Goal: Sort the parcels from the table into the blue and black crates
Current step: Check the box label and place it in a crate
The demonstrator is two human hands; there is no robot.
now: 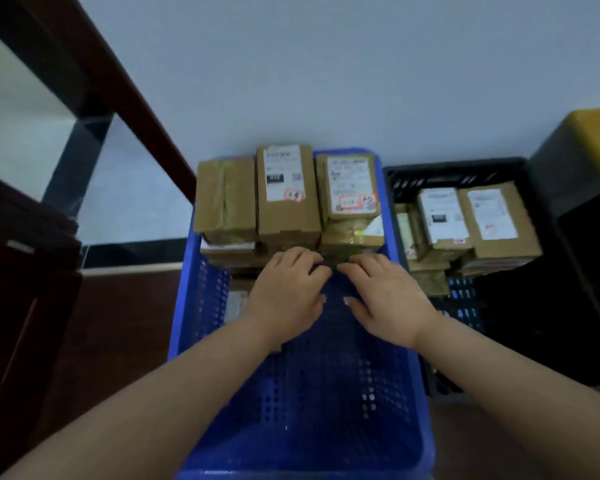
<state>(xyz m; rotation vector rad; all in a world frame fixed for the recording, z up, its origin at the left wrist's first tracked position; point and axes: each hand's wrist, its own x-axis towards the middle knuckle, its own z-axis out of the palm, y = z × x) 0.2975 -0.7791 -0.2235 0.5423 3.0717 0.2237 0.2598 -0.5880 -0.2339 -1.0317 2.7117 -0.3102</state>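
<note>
Both forearms reach forward over the blue crate (187,306), whose near half shows bare perforated floor. Left hand (284,292) and right hand (385,296) lie side by side, palms down, fingers loosely spread and reaching to the near edge of the parcel stack; fingertips (312,258) touch or nearly touch the low boxes there. Cannot tell if either hand grips anything; no parcel is lifted.

Far half of blue crate: parcels stacked in layers. Top layer is three brown boxes in a row: plain taped box (226,195) on the left, labelled box (286,192) in the middle, labelled box with red-outlined stickers (350,187) on the right. Flatter parcels lie beneath them, partly hidden.

Right of the blue crate, just beside it: black crate (458,173), holding two labelled boxes (444,216) (499,220) on top of other parcels.

Further right: dark bin with yellow top (589,140). Left: dark red-brown wooden furniture (25,306). Behind all: pale wall (326,71).
</note>
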